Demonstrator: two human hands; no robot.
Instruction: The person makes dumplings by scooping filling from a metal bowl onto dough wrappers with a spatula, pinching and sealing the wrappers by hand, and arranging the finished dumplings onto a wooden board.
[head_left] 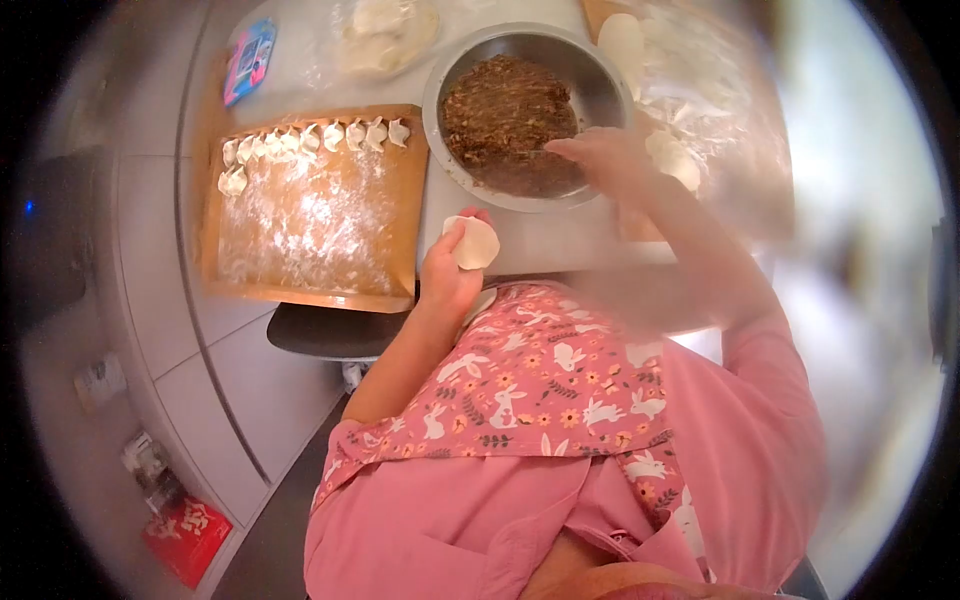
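Note:
My left hand (452, 272) holds a round, pale dumpling wrapper (478, 245) in front of my apron, with the thumb over its edge. Over the right rim of a metal bowl (610, 75) reaches my right hand (605, 160), its fingers closed; a thin utensil may be in them, but I cannot make it out. Brown minced filling (510, 110) lies in the bowl beneath those fingers. To the left, a floured wooden board (310, 240) carries several folded dumplings (333, 136) along its far edge.
A floured board (745, 150) with wrappers (672, 160) is at the right. Behind the dumplings are a blue and pink packet (250, 62) and dough under clear plastic (385, 35). A dark stool seat (325, 332) sits under the table edge; a red bag (188, 540) lies on the floor.

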